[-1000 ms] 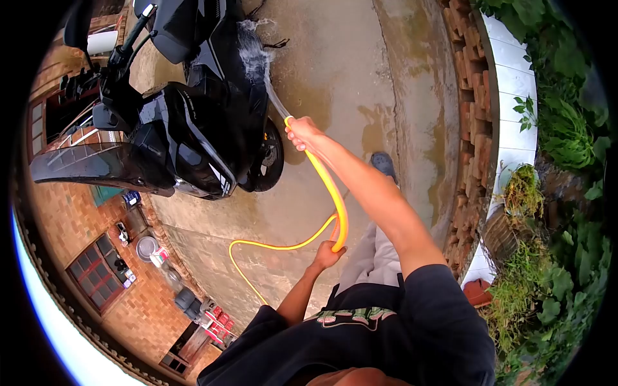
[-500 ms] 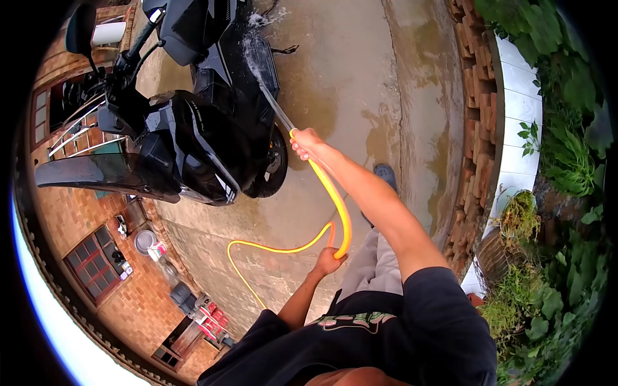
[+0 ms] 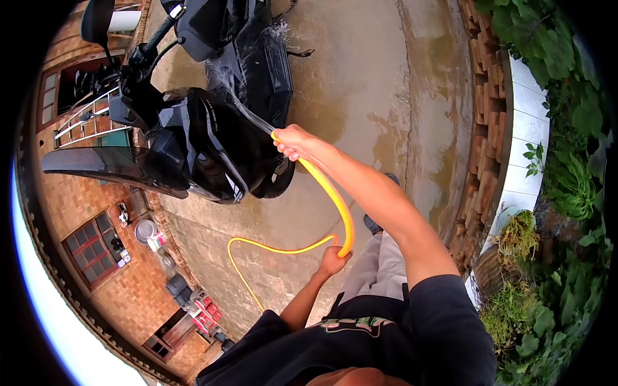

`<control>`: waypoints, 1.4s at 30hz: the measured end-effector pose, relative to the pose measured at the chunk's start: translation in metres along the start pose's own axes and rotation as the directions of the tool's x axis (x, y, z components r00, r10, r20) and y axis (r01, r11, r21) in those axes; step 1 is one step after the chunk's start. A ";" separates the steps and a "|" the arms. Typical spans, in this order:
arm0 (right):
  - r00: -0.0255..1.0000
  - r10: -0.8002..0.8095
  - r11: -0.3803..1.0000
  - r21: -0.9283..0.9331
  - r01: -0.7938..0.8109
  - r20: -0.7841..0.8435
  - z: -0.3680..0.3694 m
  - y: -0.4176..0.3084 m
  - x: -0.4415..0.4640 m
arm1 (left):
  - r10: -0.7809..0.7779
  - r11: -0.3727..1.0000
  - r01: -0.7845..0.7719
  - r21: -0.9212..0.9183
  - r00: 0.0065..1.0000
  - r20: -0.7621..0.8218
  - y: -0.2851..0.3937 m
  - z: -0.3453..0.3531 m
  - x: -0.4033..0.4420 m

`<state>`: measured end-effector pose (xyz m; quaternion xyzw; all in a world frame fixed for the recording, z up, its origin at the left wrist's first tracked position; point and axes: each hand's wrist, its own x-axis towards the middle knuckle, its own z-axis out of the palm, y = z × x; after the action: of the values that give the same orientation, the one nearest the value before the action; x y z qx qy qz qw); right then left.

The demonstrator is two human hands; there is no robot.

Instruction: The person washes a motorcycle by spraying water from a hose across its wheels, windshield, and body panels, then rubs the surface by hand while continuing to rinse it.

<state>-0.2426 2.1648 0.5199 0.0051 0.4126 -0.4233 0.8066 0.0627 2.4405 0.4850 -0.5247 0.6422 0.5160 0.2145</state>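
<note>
Stretched forward, my right hand [image 3: 293, 141] is closed around the front end of a yellow hose [image 3: 329, 188], the fingers wrapped near its tip. A stream of water [image 3: 252, 117] leaves the tip and splashes on the footboard area of a black scooter [image 3: 212, 145]. Closer to my body, my left hand [image 3: 333, 260] grips the same hose where it bends. From there the thinner length of hose loops over the wet ground to the left. The scooter stands just beyond my right hand, its windshield [image 3: 112, 168] pointing left.
A brick building [image 3: 116, 270] runs along the left, with a ladder [image 3: 87, 122], a metal basin [image 3: 145, 231] and red-and-white packages [image 3: 206, 314] by it. Stacked tiles [image 3: 486, 128], a white-tiled ledge [image 3: 524, 122] and green plants [image 3: 573, 167] line the right. The concrete [image 3: 360, 64] is wet.
My right hand has moved slightly left with the hose tip. The water now reaches the inner footboard area instead of its outer edge. The scooter appears shifted a little right in view.
</note>
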 end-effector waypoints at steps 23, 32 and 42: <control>0.998 -0.021 1.000 0.000 0.021 0.060 -0.010 -0.069 0.030 | -0.070 0.997 0.068 -0.029 0.995 -0.076 0.060 -0.048 0.032; 0.998 0.018 0.999 0.045 -0.021 0.068 -0.008 -0.058 0.007 | -0.006 1.000 0.006 0.007 0.993 0.117 0.025 -0.052 0.063; 0.999 0.017 0.996 0.083 -0.020 0.039 0.018 -0.049 0.026 | 0.049 0.997 -0.042 -0.069 0.993 0.104 -0.021 -0.084 0.168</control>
<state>-0.2571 2.1095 0.5310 0.0345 0.3792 -0.4324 0.8173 0.0437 2.2915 0.3704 -0.4888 0.6241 0.5689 0.2189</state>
